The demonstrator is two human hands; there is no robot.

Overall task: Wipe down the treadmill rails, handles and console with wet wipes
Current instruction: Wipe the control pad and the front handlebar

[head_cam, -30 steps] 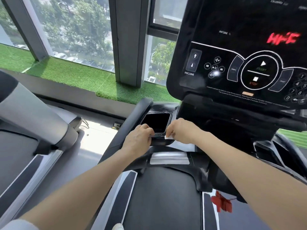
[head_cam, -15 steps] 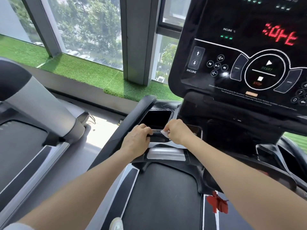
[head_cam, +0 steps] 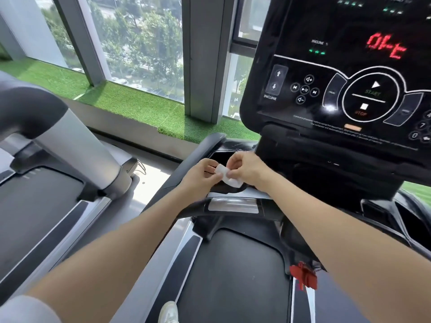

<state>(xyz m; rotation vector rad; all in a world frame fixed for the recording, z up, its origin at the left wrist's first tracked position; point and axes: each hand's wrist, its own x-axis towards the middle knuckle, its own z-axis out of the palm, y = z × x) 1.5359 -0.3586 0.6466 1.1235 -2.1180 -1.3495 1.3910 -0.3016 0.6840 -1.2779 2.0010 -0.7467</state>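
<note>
Two hands (head_cam: 224,174) (pinching) one wipe (head_cam: 227,176)

Both hands (head_cam: 224,172) together, fingers pinched

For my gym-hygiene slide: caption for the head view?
Both hands, left hand and right hand, hold a white wet wipe above the treadmill's tray, below the console.

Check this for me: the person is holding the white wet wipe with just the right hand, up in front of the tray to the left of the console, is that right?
Not quite. In the head view both hands hold the wet wipe: the left hand pinches one side and the right hand the other. The rest stands: it is white and held in front of the tray left of the console.
</note>
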